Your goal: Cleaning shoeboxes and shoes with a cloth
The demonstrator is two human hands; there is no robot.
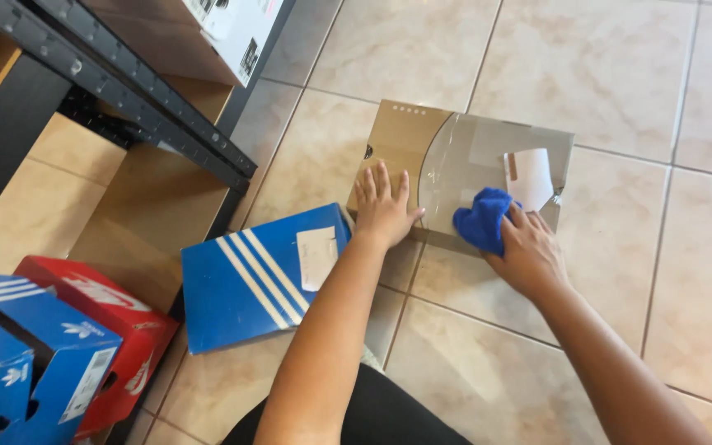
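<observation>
A tan and grey shoe box (422,140) lies flat on the tiled floor in front of me. My left hand (382,206) rests palm down on the box's near left part, fingers spread. My right hand (525,251) grips a bunched blue cloth (483,217) and presses it against the box's near edge. A white label (529,177) sits on the box top just beyond the cloth.
A blue shoe box with white stripes (249,276) lies on the floor to the left of the tan box. A red box (117,330) and another blue box (35,354) stand at the lower left. A black metal shelf frame (133,91) with a white box (236,33) rises at the upper left.
</observation>
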